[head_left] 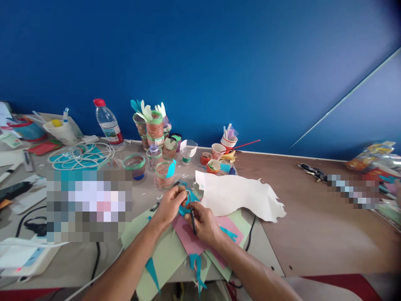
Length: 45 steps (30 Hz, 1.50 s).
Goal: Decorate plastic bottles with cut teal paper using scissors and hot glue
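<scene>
My right hand point(205, 221) is closed around a slim black tool point(192, 217) with a pale metal tip, held nearly upright; its exact kind is not clear. My left hand point(172, 205) is closed in a pinch close to that tip. What sits between its fingertips is too small to make out. Under and behind the fingers lies a cut piece of blue paper point(189, 194). Pink paper point(184, 234) and pale green sheets point(163, 257) spread out below both hands. A large white sheet with a ragged edge point(241, 195) lies just right of them.
Wrapped bottles with paper petals point(155, 125), a water bottle point(108, 125) and paper cups point(218, 150) stand along the blue wall. At left are a coiled white cable point(81, 156) and a power strip point(34, 259). Blue scraps point(196, 265) overhang the front edge.
</scene>
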Available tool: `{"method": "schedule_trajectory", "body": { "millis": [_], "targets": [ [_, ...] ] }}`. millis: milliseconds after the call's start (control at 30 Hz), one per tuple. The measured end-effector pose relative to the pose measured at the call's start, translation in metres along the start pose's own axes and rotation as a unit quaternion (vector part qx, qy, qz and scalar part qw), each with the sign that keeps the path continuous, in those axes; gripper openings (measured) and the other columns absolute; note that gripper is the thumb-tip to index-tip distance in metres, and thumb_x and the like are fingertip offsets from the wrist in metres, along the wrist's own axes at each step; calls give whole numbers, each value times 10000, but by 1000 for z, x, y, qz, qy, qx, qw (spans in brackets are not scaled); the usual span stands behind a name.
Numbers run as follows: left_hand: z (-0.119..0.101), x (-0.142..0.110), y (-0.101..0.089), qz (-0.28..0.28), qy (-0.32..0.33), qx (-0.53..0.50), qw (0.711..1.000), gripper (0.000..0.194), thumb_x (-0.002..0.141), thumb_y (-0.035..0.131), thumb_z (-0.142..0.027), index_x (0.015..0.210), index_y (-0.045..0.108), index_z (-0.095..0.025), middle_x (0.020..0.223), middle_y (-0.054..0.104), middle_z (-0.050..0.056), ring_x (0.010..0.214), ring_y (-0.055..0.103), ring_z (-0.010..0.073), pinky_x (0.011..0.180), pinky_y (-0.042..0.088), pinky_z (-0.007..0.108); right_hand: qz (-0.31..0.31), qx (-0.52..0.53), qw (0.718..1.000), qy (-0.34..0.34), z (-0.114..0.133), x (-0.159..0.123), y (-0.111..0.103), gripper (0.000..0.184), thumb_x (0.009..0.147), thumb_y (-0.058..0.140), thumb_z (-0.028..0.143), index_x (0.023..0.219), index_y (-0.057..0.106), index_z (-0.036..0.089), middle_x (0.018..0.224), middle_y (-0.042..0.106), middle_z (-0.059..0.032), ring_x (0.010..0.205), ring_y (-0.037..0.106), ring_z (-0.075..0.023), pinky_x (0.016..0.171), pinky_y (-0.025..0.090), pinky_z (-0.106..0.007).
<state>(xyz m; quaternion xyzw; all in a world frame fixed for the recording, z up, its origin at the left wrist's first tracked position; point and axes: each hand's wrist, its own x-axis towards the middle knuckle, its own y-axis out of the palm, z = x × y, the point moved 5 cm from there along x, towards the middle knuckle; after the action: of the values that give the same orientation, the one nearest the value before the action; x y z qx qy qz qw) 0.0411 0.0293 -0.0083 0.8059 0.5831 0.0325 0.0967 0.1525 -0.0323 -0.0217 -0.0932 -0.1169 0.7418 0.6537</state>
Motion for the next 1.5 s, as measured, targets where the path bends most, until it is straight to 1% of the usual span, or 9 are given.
{"method": "schedule_trajectory", "body": {
  "millis": [100, 300, 433, 633, 900, 1033, 1200, 1333, 1500],
  "targets": [
    [1, 1, -1, 7, 2, 2, 1000, 257, 745, 621, -398, 699, 516, -169, 591, 495, -37, 534, 437, 86, 539, 358, 227, 8, -3, 1000, -4, 0, -1, 0, 151, 826, 551, 302, 899, 545, 171, 574, 412, 69, 513, 349, -85, 485, 288, -214],
    [3, 1, -4, -8, -11, -6, 1000, 313, 715, 653, -452, 703, 529, -164, 596, 511, -30, 526, 441, 87, 521, 349, 224, 10, -8, 1000, -6, 3, -2, -3, 123, 838, 530, 301, 839, 535, 179, 555, 402, 75, 502, 329, -77, 473, 266, -210],
    [3, 2, -6, -20, -4, -10, 1000, 325, 723, 655, -466, 711, 542, -162, 601, 526, -28, 525, 453, 83, 530, 360, 220, 18, -17, 1000, -12, 6, -2, -3, 122, 835, 534, 298, 843, 545, 177, 558, 422, 70, 505, 347, -80, 482, 279, -213],
    [4, 2, -6, -23, -7, -17, 1000, 320, 725, 658, -457, 714, 543, -158, 613, 531, -31, 527, 464, 78, 527, 364, 212, 20, -35, 999, 5, 7, -3, -2, 133, 837, 536, 306, 858, 552, 176, 538, 390, 76, 495, 335, -83, 476, 269, -219],
    [7, 3, -6, -14, -11, -29, 999, 327, 716, 672, -458, 702, 542, -158, 613, 526, -30, 518, 466, 77, 505, 362, 208, 23, -38, 999, -11, 5, -3, -1, 136, 856, 526, 317, 860, 538, 181, 550, 394, 74, 501, 346, -83, 489, 279, -219],
    [6, 3, -6, -20, -4, -17, 1000, 319, 732, 654, -455, 706, 548, -156, 597, 526, -32, 518, 465, 77, 515, 369, 209, 27, -22, 999, -5, 1, -3, 1, 142, 862, 520, 324, 884, 526, 184, 551, 397, 76, 491, 355, -83, 481, 280, -215],
    [2, 2, -5, -29, 7, -1, 1000, 327, 713, 658, -463, 709, 556, -152, 574, 527, -35, 506, 456, 77, 505, 356, 208, 18, -4, 1000, 6, -3, -2, 2, 147, 862, 511, 317, 913, 523, 180, 553, 403, 77, 488, 359, -82, 476, 285, -213],
    [-1, 1, -3, -31, 13, 11, 999, 306, 704, 660, -444, 698, 546, -160, 561, 517, -38, 517, 460, 86, 521, 364, 217, 7, 10, 1000, 8, -2, 0, 2, 129, 832, 536, 293, 880, 529, 173, 564, 390, 75, 502, 341, -78, 479, 276, -213],
    [-2, 0, -2, -4, 6, 19, 1000, 271, 723, 625, -410, 670, 512, -170, 556, 483, -46, 529, 448, 90, 526, 353, 221, 13, 10, 1000, 24, -4, 0, 3, 128, 813, 551, 284, 863, 535, 168, 548, 351, 82, 503, 323, -79, 471, 260, -213]
  ]
}}
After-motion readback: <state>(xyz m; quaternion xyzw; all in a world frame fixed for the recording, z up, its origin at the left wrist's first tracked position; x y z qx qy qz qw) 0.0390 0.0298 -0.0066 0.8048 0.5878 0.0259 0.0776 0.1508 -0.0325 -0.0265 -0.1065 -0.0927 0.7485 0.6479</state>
